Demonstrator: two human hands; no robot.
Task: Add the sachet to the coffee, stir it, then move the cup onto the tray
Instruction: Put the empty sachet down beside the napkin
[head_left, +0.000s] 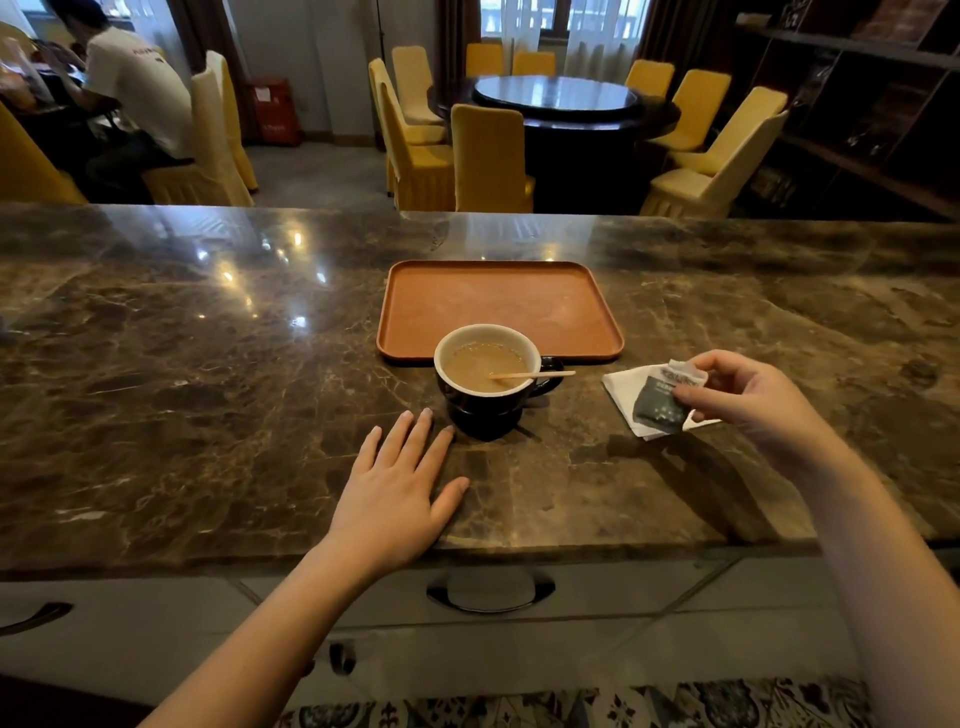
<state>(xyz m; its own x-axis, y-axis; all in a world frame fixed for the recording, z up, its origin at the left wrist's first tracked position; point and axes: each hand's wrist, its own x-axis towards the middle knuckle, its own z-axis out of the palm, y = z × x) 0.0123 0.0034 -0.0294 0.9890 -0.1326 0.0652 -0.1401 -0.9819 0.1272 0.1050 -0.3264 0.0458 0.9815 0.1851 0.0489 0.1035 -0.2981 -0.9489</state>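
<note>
Head view: sachet (662, 405) is being pinched between thumb and fingers of the right hand (748, 395), just above a white napkin (626, 387) on the table (208, 364), right of the cup (485, 382). Left hand (400, 493) is being rested flat and open, gripping nothing, near the cup's base. Coffee with a wooden stirrer (535, 374) is being held in the cup, which is standing just before the orange tray (498, 306).

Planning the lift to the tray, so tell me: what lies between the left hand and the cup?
Only bare marble counter separates the left hand from the cup in the head view.
</note>
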